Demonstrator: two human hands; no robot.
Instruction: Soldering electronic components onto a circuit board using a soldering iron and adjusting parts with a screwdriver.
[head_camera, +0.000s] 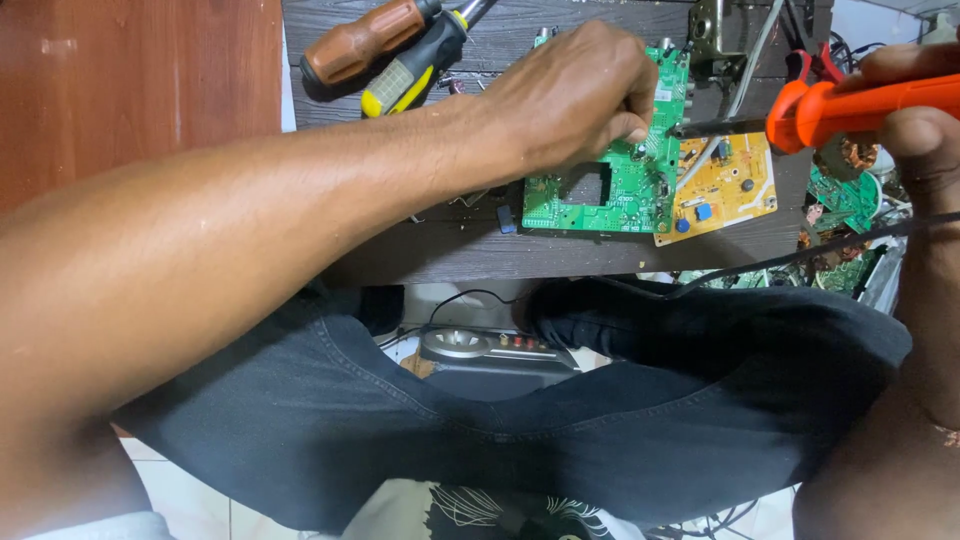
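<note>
Nearest me, my dark-trousered lap (600, 400) sits below the counter (560, 255). My left hand (575, 95) rests closed on the green circuit board (610, 180), fingertips pinching something too small to identify. My right hand (925, 120) is wrapped around the orange soldering iron (860, 105), tip touching the board's right edge. I judge the work goes best with the board pinned flat and the tip held steady on one joint. Count: one green board in work, one yellow board (725, 185) beside it, two screwdrivers (400, 50) at the rear.
</note>
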